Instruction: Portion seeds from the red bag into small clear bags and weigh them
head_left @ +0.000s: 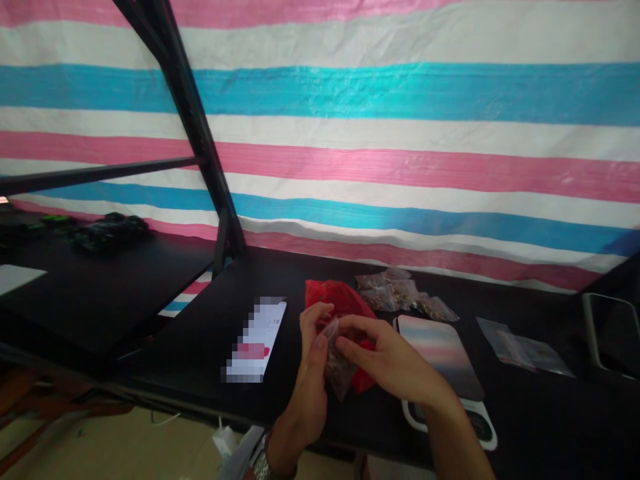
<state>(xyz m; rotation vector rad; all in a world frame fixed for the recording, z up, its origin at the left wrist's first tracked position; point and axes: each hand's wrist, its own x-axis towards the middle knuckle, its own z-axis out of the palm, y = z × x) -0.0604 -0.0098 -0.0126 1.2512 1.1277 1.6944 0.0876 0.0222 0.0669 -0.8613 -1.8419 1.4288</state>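
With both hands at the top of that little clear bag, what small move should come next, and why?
Perhaps press the top of the small clear bag together. The left hand and right hand both pinch near its top, while its brownish contents sit lower down. Whether it is already sealed, I can't tell.

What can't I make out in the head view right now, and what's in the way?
All in the head view:
Small plastic bag: top hidden by the left hand and right hand; seal state unclear.
Red bag: partly behind the hands; contents not visible.
Scale: front panel dark, partly behind the right forearm; no reading legible.
Whitish panel: mostly pixelated.
Dark-framed object: cut off by the right edge.
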